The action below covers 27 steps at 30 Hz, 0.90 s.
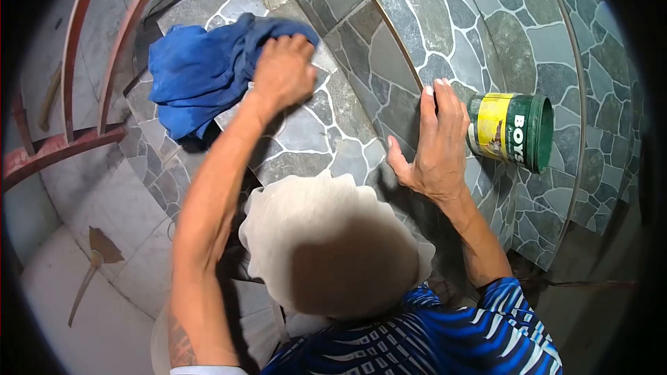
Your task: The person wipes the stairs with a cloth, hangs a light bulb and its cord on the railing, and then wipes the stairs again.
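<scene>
My left hand [286, 73] presses on a crumpled blue cloth [201, 73], fingers curled into its right end. Part of the cloth lies on a step [306, 132] faced with grey stone-pattern tiles, and its lower left part hangs over the edge. My right hand [438, 142] rests against the tiled surface to the right, its fingers stretched out and thumb apart, holding nothing. Just beyond its fingers is a green bucket [511, 132] with a yellow label and white lettering. The bucket's mouth points to the right of the view; what it holds cannot be made out.
A cream, scalloped-edged round shape [340, 236] blocks the lower middle. Red curved metal bars [73, 55] stand at the left. On the pale tiled floor lies a tool with a wide flat head [104, 246]. More tiled steps [427, 21] rise at the upper right.
</scene>
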Motion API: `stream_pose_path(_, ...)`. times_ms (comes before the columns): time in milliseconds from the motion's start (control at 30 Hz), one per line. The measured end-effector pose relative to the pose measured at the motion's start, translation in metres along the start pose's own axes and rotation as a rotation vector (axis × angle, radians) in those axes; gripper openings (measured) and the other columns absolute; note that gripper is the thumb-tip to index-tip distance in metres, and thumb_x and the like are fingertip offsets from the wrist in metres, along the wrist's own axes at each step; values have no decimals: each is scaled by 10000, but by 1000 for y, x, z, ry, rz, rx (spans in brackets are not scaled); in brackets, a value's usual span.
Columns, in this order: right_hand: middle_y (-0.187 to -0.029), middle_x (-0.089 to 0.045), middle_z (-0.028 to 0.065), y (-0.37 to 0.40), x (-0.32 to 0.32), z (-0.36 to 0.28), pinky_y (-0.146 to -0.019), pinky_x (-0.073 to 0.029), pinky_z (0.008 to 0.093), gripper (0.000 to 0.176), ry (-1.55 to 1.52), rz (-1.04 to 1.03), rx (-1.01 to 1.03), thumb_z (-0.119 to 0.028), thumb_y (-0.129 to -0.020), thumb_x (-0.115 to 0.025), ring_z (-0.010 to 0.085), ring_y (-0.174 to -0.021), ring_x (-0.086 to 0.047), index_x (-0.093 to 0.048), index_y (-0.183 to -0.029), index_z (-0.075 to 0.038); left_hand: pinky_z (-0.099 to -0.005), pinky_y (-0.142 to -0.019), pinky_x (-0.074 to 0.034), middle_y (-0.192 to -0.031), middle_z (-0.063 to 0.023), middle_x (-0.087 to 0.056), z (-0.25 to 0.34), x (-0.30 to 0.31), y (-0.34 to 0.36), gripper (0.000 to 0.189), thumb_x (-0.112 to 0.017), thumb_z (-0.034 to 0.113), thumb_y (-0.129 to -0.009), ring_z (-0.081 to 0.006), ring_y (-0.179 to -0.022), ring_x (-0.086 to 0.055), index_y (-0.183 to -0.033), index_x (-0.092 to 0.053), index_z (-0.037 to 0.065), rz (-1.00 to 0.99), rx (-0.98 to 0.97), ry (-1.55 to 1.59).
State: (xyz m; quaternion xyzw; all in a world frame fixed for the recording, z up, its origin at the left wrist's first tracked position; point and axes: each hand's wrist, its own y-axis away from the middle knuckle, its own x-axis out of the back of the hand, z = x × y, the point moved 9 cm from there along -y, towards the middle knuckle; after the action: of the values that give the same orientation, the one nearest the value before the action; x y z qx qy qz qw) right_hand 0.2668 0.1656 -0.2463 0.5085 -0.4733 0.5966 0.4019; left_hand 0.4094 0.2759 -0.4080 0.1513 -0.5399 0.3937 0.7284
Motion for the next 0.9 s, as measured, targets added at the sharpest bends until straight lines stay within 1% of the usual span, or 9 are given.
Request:
stream_pose_path(133,-1349,-383,328,-3,2,-1,-1014,-322,557,809,-4,5,7,-252,-693,-730,460,-1270,-384,-385,-1314,136,-436,-878,-466,-1068,-128,-571,32,-12,18,334,-580,205,-751,-307,-1003,-561,-1039,-613,39,-82,-149,193)
stream_pose_path(233,-1344,-382,332,-3,1,0,-1018,-317,556,811,15,17,30,-252,-693,-731,466,-1270,-381,-383,-1314,136,-451,-887,-469,-1070,-136,-565,-16,-5,-3,374,-559,226,-767,-307,-1079,-536,-1084,-606,31,-27,155,197)
stream_pose_path(267,-1342,-382,334,-1,1,-3,-1019,-316,556,812,18,21,36,-252,-693,-731,469,-1269,-380,-382,-1314,136,-458,-877,-459,-1044,-133,-560,-9,6,-8,367,-563,224,-765,-308,-1048,-540,-1075,-609,31,119,77,52)
stream_pose_path(333,-1340,-382,335,0,1,-4,-1021,-315,556,809,14,0,21,-254,-692,-732,471,-1268,-382,-386,-1311,137,-453,-875,-447,-1051,-128,-559,19,-12,-3,365,-564,221,-759,-303,-1052,-538,-1069,-611,34,-161,-44,-55)
stream_pose_path(400,-1341,-382,335,-4,3,-3,-1022,-314,557,809,18,9,18,-256,-691,-731,470,-1268,-383,-389,-1309,137,-447,-872,-443,-1059,-107,-558,27,-10,14,339,-559,218,-771,-300,-1033,-541,-1064,-615,57,-143,-273,127)
stream_pose_path(500,-1343,-381,331,-3,0,-4,-1026,-310,558,812,23,16,31,-257,-692,-730,464,-1273,-381,-387,-1312,137,-436,-866,-444,-1045,-98,-558,-15,-6,-4,310,-574,219,-774,-293,-988,-556,-1033,-617,55,-20,-39,121)
stream_pose_path(667,-1340,-383,326,-3,1,-6,-1032,-306,558,817,37,4,28,-260,-699,-731,462,-1278,-378,-379,-1320,138,-449,-899,-426,-1067,-101,-551,27,-9,13,311,-585,233,-764,-284,-1026,-547,-999,-626,33,-55,-218,72)
stream_pose_path(833,-1337,-385,323,-1,0,-8,-1032,-311,557,815,60,15,36,-252,-696,-737,460,-1275,-382,-381,-1317,137,-457,-921,-422,-1120,-100,-548,24,-16,4,329,-589,205,-739,-283,-1089,-528,-1025,-626,47,-58,18,2)
stream_pose_path(900,-1336,-387,322,-3,0,-10,-1033,-313,555,817,68,21,44,-248,-694,-738,459,-1276,-382,-379,-1320,135,-463,-913,-422,-1116,-103,-549,33,-21,16,334,-587,208,-737,-286,-1088,-527,-1026,-626,45,-81,-151,100)
